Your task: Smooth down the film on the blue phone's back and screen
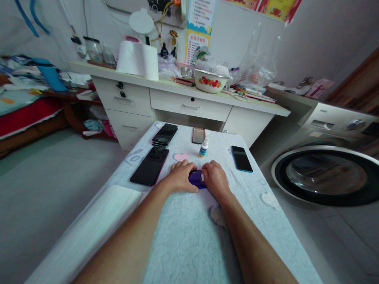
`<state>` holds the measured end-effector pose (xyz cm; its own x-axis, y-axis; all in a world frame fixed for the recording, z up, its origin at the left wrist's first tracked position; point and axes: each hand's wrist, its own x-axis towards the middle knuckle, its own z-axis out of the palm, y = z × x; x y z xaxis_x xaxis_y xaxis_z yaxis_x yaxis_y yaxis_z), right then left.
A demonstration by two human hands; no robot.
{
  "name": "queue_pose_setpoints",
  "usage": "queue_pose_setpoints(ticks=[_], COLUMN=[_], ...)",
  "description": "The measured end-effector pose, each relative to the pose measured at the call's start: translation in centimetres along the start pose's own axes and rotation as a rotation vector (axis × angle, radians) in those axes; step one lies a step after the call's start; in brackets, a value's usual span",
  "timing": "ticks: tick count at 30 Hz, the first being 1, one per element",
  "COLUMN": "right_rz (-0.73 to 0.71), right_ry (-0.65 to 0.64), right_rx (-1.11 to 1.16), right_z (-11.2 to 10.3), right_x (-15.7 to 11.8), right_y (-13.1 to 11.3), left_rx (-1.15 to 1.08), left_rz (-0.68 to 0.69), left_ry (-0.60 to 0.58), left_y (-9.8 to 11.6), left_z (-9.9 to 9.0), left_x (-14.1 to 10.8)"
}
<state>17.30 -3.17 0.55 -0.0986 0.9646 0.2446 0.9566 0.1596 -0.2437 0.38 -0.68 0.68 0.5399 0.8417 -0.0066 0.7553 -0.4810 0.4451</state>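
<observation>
"Grip?"
"Left hand was part-open, thumb and fingers straddling one end of a purple item; right hand had curled fingers touching the other."
"Its look?"
"Flat, partly hidden, it lay between them on pale cloth."

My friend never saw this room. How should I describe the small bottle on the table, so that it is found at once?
Start at the white desk, then the cloth-covered table before it. Just beyond the left hand and right hand is the small bottle, white-topped with a blue-and-orange label. It stands upright, while the phones around it lie flat.
</observation>
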Motion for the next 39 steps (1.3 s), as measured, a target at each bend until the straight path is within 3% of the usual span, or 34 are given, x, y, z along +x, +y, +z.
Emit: queue_pose_setpoints(ticks=[39], right_rz=[-0.037], right_ry=[-0.013], right_rx=[0.026], right_z=[0.06], right_x=[0.11], right_y=[0.18], left_rx=[0.0], left_rz=[-0.006], left_ry=[-0.008], left_y=[-0.05], left_z=[0.06], left_x=[0.05])
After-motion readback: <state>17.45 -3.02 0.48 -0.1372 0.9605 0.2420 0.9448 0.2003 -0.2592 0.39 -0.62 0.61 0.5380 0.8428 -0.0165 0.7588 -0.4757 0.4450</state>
